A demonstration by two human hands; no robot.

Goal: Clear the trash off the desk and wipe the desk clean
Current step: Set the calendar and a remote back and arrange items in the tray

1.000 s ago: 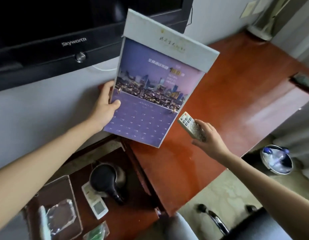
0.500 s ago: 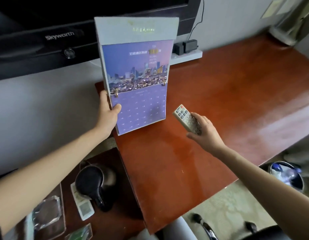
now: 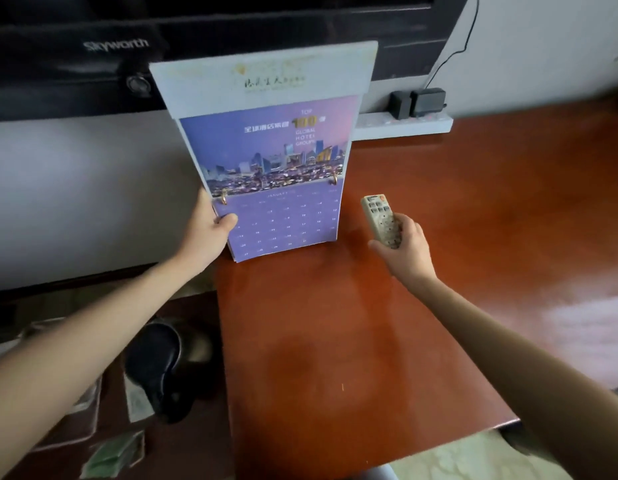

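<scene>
**A:** What is on your screen?

**B:** I see a tall purple and grey card calendar (image 3: pixel 276 174) with two gold rings. It stands up straight. Its bottom edge looks to rest on the back left corner of the shiny red-brown wooden tabletop (image 3: pixel 370 341).

**A:** Who holds it?

**B:** My left hand (image 3: pixel 210 230) does. Its fingers grasp the calendar's left edge, low down beside one ring, with the thumb on the front.

**A:** And the other hand?

**B:** My right hand (image 3: pixel 404 251) is just right of the calendar. Its fingers are wrapped round a small pale plastic remote control (image 3: pixel 380 218) with many buttons. The remote control tilts up over the tabletop, near the calendar but not touching it.

**A:** What is behind the calendar?

**B:** A big black flat television (image 3: pixel 231 22) with the word Skyworth on it. Behind the calendar and to its right, a long white power strip (image 3: pixel 404 123) lies by the wall, with two black plugs (image 3: pixel 418 102) in it.

**A:** Anything left of the calendar?

**B:** Yes. Lower down and nearer to me there is a round black kettle (image 3: pixel 158 365). A little green packet (image 3: pixel 113 455) lies nearer to me than that.
</scene>
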